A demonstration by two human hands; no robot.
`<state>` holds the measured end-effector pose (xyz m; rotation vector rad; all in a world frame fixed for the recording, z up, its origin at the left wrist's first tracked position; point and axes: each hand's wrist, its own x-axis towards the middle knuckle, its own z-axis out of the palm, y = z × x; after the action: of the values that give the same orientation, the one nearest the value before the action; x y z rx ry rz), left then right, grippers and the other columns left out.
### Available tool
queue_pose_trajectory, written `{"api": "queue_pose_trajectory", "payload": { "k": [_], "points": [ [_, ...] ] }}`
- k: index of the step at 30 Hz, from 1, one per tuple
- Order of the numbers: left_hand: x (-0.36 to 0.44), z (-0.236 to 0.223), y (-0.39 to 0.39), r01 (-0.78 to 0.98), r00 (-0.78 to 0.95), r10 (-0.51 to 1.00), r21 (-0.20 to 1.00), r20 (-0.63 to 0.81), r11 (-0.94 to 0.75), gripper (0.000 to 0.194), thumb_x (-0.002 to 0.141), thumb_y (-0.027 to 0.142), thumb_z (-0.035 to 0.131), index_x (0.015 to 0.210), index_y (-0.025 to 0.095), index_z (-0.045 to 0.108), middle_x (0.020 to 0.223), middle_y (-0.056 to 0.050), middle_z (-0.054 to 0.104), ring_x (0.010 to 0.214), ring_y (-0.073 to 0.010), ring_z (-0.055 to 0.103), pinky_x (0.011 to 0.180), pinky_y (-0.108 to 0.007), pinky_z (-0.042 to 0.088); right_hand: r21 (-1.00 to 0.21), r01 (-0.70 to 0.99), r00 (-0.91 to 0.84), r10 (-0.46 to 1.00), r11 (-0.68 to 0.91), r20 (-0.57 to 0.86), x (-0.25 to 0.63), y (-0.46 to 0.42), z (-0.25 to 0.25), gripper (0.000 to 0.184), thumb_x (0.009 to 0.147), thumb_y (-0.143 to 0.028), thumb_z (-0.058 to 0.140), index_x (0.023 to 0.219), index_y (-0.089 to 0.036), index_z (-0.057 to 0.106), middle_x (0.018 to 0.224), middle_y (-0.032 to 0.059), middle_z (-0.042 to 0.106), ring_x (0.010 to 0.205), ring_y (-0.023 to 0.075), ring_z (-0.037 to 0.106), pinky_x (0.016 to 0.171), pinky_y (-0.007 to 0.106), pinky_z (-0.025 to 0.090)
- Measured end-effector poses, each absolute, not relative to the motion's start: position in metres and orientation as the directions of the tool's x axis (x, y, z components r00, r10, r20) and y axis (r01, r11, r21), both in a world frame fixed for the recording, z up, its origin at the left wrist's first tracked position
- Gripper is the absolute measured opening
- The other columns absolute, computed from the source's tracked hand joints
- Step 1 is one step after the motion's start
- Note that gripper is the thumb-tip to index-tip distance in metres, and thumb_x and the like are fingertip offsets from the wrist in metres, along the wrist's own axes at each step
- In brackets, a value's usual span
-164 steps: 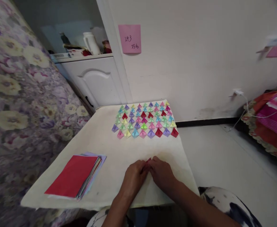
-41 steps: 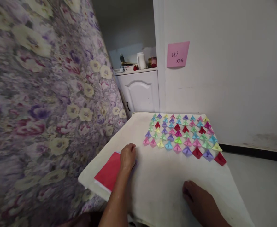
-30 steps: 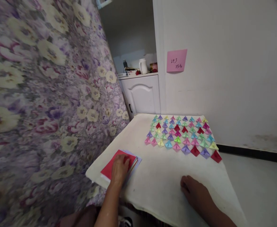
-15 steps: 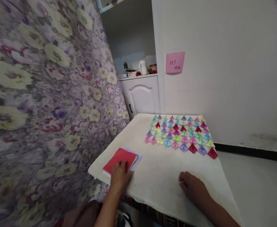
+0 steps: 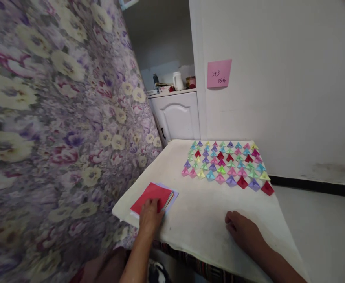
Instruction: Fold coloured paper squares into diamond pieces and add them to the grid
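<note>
My left hand (image 5: 150, 215) is on a stack of square coloured papers at the table's left front. Its fingers curl onto the red sheet (image 5: 151, 193) on top, and the thumb is at the stack's near right edge. Under the red one, a lilac sheet (image 5: 175, 194) sticks out, with edges of other colours between. My right hand (image 5: 241, 225) rests on the white table cover (image 5: 196, 214) at the right, loosely curled, with nothing seen in it. Beyond both hands lie rows of small folded paper pieces (image 5: 221, 169) in red, pink, lilac, green, blue and yellow.
A flowered curtain (image 5: 81, 129) hangs along the left. Behind the table are a white cabinet (image 5: 177, 118) with a white jug (image 5: 178, 81) on its shelf, and a wall (image 5: 278, 90) bearing a pink note (image 5: 219, 74). Floor (image 5: 316, 232) shows at the right.
The view has shifted slightly, so the table appears a little further right. My left thumb has drawn in closer to its fingers at the stack. My right hand stays curled on the table.
</note>
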<state>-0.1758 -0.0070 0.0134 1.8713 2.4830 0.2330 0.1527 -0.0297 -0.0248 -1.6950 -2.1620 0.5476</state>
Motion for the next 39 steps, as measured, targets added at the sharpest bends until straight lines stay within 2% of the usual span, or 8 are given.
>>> {"api": "queue_pose_trajectory", "payload": {
  "k": [10, 29, 39],
  "points": [
    [-0.174, 0.015, -0.015, 0.937, -0.333, 0.939, 0.144, 0.083, 0.319, 0.04, 0.073, 0.03, 0.059, 0.112, 0.018, 0.057, 0.109, -0.01, 0.053, 0.101, -0.0234, 0.048, 0.087, -0.03, 0.034, -0.498, 0.839, -0.249, 0.969, 0.219, 0.007, 0.156, -0.03, -0.03, 0.014, 0.077, -0.014, 0.045, 0.083, -0.023, 0.055, 0.08, 0.0, 0.061, 0.072, 0.0156, 0.057, 0.061, 0.023, 0.032],
    [-0.183, 0.011, -0.015, 0.936, -0.297, 0.951, 0.224, 0.091, 0.271, 0.036, 0.077, 0.035, 0.054, 0.106, 0.014, 0.059, 0.101, -0.01, 0.057, 0.097, -0.022, 0.053, 0.085, -0.029, 0.037, -0.506, 0.836, -0.239, 0.971, 0.211, 0.01, 0.154, -0.03, -0.027, 0.014, 0.076, -0.013, 0.044, 0.083, -0.021, 0.054, 0.081, 0.0008, 0.06, 0.075, 0.0167, 0.057, 0.061, 0.024, 0.031],
    [-0.195, 0.007, -0.011, 0.932, -0.272, 0.957, 0.274, 0.097, 0.237, 0.04, 0.078, 0.039, 0.049, 0.106, 0.011, 0.058, 0.1, -0.012, 0.058, 0.097, -0.0246, 0.054, 0.086, -0.032, 0.039, -0.5, 0.841, -0.234, 0.972, 0.207, 0.007, 0.153, -0.028, -0.029, 0.015, 0.074, -0.012, 0.047, 0.083, -0.021, 0.054, 0.082, 0.0017, 0.06, 0.075, 0.0172, 0.057, 0.062, 0.024, 0.031]
  ]
}}
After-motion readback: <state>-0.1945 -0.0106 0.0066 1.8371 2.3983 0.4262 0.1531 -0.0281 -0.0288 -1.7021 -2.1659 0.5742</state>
